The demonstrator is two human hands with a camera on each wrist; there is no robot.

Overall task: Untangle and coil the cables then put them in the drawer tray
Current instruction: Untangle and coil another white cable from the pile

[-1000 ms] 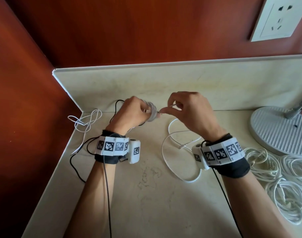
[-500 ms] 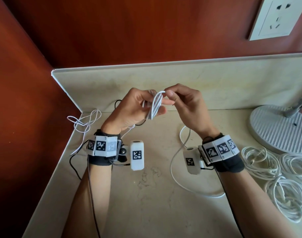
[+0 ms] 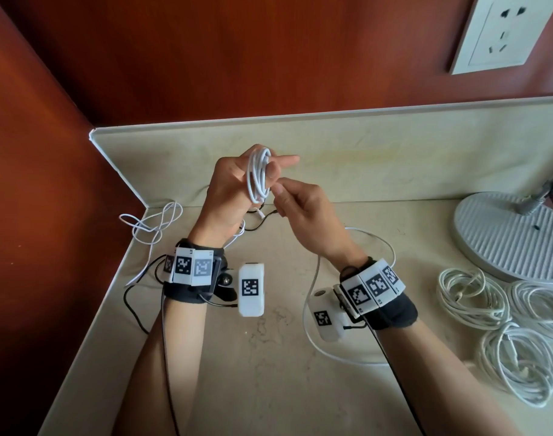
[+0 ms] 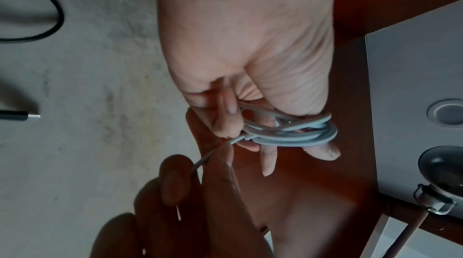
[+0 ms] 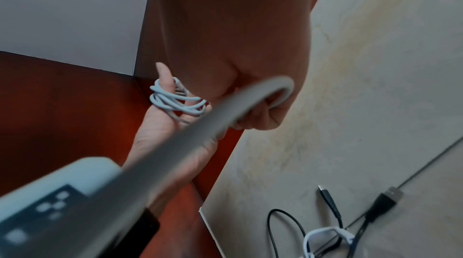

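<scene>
A white cable coil [image 3: 259, 176] is wound round the fingers of my left hand [image 3: 231, 193], raised above the counter's back corner. The left wrist view shows the coil [image 4: 295, 131] gripped by curled fingers and thumb. My right hand [image 3: 303, 212] sits just below and right of the coil and pinches the strand leaving it. From that hand the cable's loose tail [image 3: 308, 309] hangs down and loops over the counter. In the right wrist view the coil [image 5: 175, 102] sits on the left hand's fingers, with the strand [image 5: 200, 133] blurred close to the lens. No drawer tray is in view.
Several coiled white cables [image 3: 470, 297] lie at the right beside a round lamp base [image 3: 514, 240]. A loose white cable [image 3: 152, 221] and a black cable [image 3: 136, 306] lie near the left wall. A wall socket [image 3: 501, 29] is at the upper right.
My left hand has risen and turned palm-up with the coil. My right hand has dropped from the coil's top to below it, drawing the tail along the counter.
</scene>
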